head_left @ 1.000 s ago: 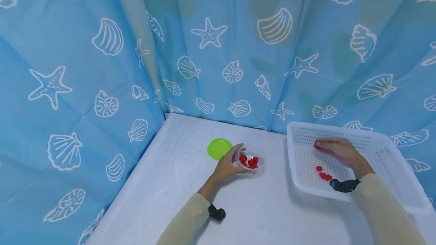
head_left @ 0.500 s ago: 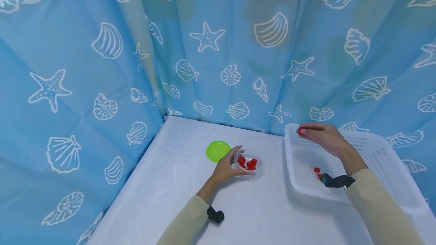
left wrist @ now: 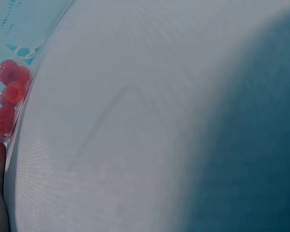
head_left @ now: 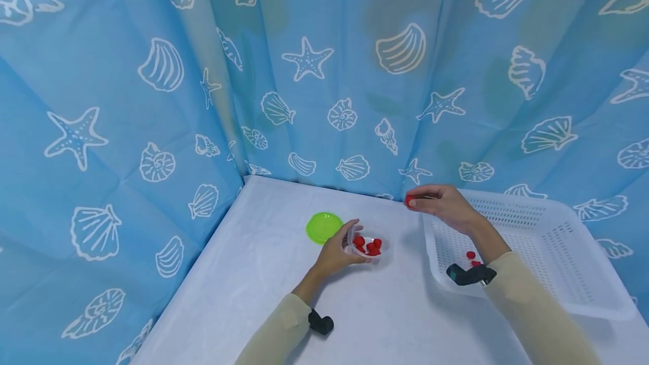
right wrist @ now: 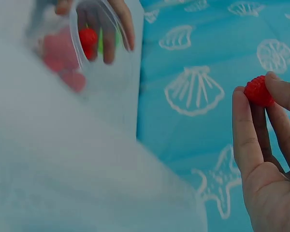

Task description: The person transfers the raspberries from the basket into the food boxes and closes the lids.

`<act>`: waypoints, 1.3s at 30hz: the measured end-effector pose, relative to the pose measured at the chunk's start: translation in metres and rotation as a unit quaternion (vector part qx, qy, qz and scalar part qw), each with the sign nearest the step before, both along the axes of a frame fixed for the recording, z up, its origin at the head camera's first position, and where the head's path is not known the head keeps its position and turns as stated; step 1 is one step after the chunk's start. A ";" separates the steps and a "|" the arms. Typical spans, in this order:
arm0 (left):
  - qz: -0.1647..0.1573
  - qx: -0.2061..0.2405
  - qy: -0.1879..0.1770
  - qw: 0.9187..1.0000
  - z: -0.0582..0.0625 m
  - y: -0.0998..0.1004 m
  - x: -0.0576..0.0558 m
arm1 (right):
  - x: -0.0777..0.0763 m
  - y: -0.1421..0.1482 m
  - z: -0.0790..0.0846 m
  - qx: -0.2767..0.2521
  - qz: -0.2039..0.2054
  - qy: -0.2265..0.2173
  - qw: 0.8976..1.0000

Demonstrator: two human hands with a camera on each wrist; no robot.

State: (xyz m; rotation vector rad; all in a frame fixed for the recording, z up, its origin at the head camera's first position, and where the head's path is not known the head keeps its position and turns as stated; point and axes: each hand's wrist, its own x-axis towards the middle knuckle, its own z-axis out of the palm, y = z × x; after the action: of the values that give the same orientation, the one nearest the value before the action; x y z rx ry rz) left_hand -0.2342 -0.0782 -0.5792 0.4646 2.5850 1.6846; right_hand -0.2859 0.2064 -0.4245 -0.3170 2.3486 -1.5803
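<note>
Around a small clear plastic tub, my left hand has its thumb and fingers wrapped at the side. Several red raspberries lie inside, seen through the wall in the left wrist view. My right hand pinches one raspberry between thumb and fingertips. It hovers in the air past the left rim of a white basket, to the right of the tub. Inside that basket, red raspberries lie partly hidden behind the right wrist camera.
A round green lid lies flat on the white table, beyond the left hand. Blue curtains printed with white shells hang along the back and left edges of the table.
My right hand has carried the pinched raspberry left, from inside the basket to beyond its left rim. The left hand stays at the tub. The head view has shifted slightly.
</note>
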 end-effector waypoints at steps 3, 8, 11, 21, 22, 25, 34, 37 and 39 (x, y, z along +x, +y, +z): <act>0.002 0.002 -0.004 1.000 0.001 0.000 0.000 | 0.000 -0.013 -0.006 -0.001 0.016 0.001 1.000; 0.000 0.007 -0.008 1.000 0.001 0.000 0.000 | 0.003 -0.031 -0.013 0.008 0.041 0.002 0.999; 0.000 0.007 -0.016 1.000 0.001 -0.001 0.000 | 0.004 -0.040 -0.020 0.012 0.051 0.001 0.999; 0.007 -0.006 -0.005 1.000 0.000 -0.001 0.001 | 0.002 -0.055 -0.047 0.019 0.065 -0.005 0.998; 0.007 -0.006 -0.003 1.000 0.000 -0.001 0.001 | 0.003 -0.057 -0.049 0.023 0.064 -0.005 0.998; 0.006 -0.008 0.001 1.000 0.001 -0.001 0.002 | 0.004 -0.060 -0.053 0.035 0.071 0.005 0.997; -0.008 0.005 0.013 1.000 0.000 -0.002 0.001 | 0.008 -0.071 -0.061 0.087 0.089 0.032 0.992; -0.013 0.013 0.018 1.000 -0.002 -0.003 0.000 | 0.009 -0.074 -0.062 0.119 0.104 0.052 0.986; -0.016 0.017 0.020 1.000 -0.002 -0.004 0.000 | 0.011 -0.076 -0.063 0.135 0.114 0.063 0.982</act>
State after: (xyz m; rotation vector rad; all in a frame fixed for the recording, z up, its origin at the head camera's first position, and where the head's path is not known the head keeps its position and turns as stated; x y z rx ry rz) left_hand -0.2344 -0.0818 -0.5816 0.5428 2.5656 1.7296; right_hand -0.2753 0.1307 -0.4872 -0.6125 2.4787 -1.1519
